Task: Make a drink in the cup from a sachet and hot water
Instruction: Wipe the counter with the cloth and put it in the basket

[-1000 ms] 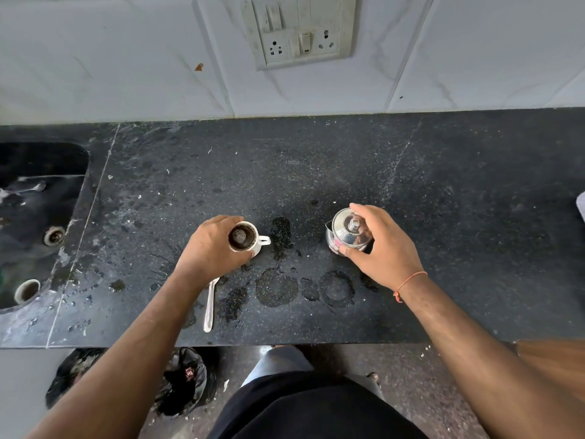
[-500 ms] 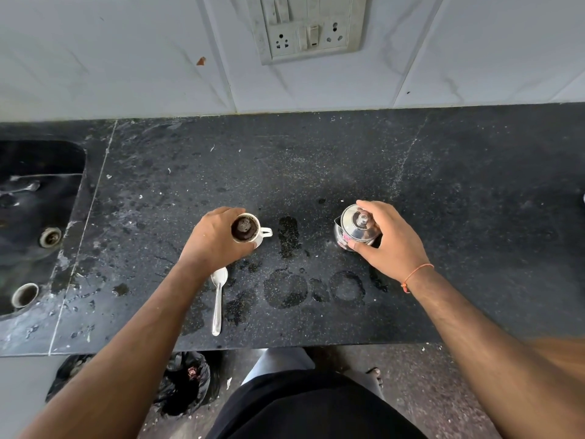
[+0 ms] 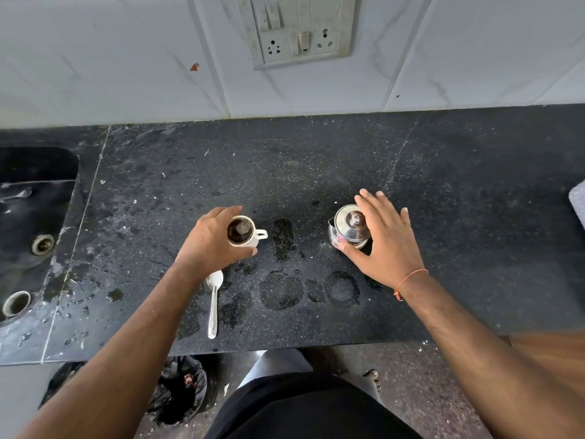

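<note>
A small white cup [image 3: 250, 239] of dark, bubbly drink stands on the black counter [image 3: 316, 172], its handle pointing right. My left hand [image 3: 212, 242] grips the cup from the left. A small steel pot with a knobbed lid [image 3: 349, 224] sits to the right. My right hand [image 3: 383, 239] is over its right side with the fingers spread straight and the thumb at the pot's base. A steel spoon [image 3: 213, 304] lies on the counter below the cup. No sachet is in view.
Wet rings and dark patches [image 3: 342, 288] mark the counter between the cup and the front edge. A black sink [image 3: 28, 223] is at the left. A switch and socket panel [image 3: 297, 30] is on the wall. A black rubbish bag [image 3: 180, 391] sits on the floor.
My right hand has let go of the steel pot and spread its fingers. The cup now shows dark liquid. My left hand has stayed on the cup.
</note>
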Tool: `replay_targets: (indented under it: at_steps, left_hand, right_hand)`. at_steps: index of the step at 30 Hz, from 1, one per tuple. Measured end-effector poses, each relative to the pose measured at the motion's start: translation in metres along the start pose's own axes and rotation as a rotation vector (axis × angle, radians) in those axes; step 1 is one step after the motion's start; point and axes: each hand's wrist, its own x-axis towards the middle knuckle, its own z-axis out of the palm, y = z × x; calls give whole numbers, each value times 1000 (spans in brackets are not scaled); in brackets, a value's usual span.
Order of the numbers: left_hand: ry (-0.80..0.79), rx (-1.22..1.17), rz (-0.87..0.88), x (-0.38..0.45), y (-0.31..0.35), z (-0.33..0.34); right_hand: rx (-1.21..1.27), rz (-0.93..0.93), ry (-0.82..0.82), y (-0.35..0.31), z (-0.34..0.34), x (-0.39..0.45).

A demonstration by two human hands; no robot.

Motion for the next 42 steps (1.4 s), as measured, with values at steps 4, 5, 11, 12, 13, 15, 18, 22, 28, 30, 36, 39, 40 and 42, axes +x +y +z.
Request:
replay_targets:
  at_steps: [4, 5, 11, 12, 13, 15, 18, 22, 28, 30, 36, 39, 40, 42]
  left_hand:
    - [144, 144, 70, -9, 20, 5]
    - [187, 163, 100, -13, 27, 8]
    - [270, 251, 357, -57, 149, 65]
    - [267, 248, 375, -59, 157, 71]
    - [270, 254, 382, -61, 166, 75]
    - [278, 282, 378, -67, 174, 84]
    - [253, 306, 419, -76, 203, 100]
    - [228, 307, 491, -88, 262, 130]
    - [168, 301, 614, -103, 349, 180]
    - [129, 297, 653, -107, 375, 196]
    - [-1, 292, 739, -116, 443, 235]
    - [-62, 265, 796, -110, 469, 250]
    - [-85, 243, 813, -106, 477, 255]
    - [-151, 185, 864, -93, 495, 263]
  right_hand:
    - [-65, -28, 46, -4, 2, -5]
    - [-76, -35, 52, -7, 3, -7]
    - [-74, -21, 130, 22, -27, -55]
    - [-79, -25, 123, 21, -27, -53]
    - [-81, -36, 120, 22, -27, -53]
    - [-66, -50, 106, 15, -27, -57]
    - [-55, -14, 112, 32, -39, -75]
    - [-87, 38, 142, 83, -65, -123]
    - [-96, 148, 185, 158, -106, -192]
    - [-97, 195, 201, 181, -118, -212]
    - [-71, 340, 231, 236, -144, -261]
    - [-45, 412, 246, 261, -151, -275]
    - [-42, 435, 253, 269, -154, -279]
    - [-31, 475, 261, 286, -160, -283]
